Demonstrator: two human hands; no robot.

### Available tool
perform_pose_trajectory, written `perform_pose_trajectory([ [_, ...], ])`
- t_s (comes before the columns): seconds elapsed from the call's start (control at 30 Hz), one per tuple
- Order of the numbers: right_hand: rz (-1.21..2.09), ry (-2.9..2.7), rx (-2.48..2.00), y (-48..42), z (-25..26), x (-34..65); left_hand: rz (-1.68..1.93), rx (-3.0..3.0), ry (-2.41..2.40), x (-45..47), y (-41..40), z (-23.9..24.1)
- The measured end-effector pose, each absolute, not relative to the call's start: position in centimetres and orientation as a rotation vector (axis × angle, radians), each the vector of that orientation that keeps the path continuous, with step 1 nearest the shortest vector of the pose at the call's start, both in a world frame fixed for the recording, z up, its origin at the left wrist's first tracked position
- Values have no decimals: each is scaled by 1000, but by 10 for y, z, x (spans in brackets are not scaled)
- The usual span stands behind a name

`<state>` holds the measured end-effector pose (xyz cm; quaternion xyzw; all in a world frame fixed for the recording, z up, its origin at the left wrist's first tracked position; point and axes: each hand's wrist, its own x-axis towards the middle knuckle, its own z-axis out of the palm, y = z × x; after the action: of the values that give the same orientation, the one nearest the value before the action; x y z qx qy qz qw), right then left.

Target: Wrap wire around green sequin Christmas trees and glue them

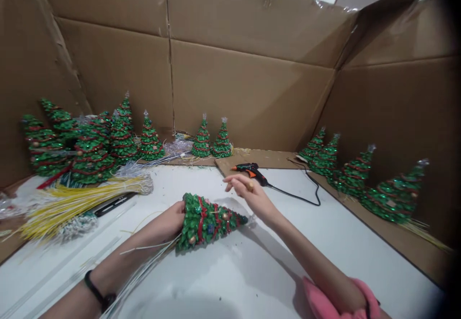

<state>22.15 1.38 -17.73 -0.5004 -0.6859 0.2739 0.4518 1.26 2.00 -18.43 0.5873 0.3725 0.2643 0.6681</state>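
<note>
On its side over the white tabletop lies a small green Christmas tree with red garlands and gold and blue ornaments, its tip to the right. My left hand is closed around its base, with the fingers hidden behind and inside it. Thin white wires trail from the base past my left forearm. Above the tip, apart from the tree, hovers my right hand, its fingers loosely stretched and nothing visible in them. Just behind that hand rests a black and orange glue gun.
Decorated trees crowd the left, two stand at the back, and several line the right side. A bundle of yellow wires lies left. The glue gun's cord curves right. Cardboard walls enclose the table.
</note>
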Motion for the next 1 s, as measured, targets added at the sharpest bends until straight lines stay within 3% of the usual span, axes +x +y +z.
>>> perform_pose_trajectory([
  [0.23,890,-1646,-1101,-14,-192,189,537,1479,791,8,23,-186],
  [0.67,738,-1706,-1005,-9,-201,191,508,1745,790,0,37,-198],
  [1.0,704,-1672,-1034,-10,-198,186,568,1595,825,2,26,-190],
])
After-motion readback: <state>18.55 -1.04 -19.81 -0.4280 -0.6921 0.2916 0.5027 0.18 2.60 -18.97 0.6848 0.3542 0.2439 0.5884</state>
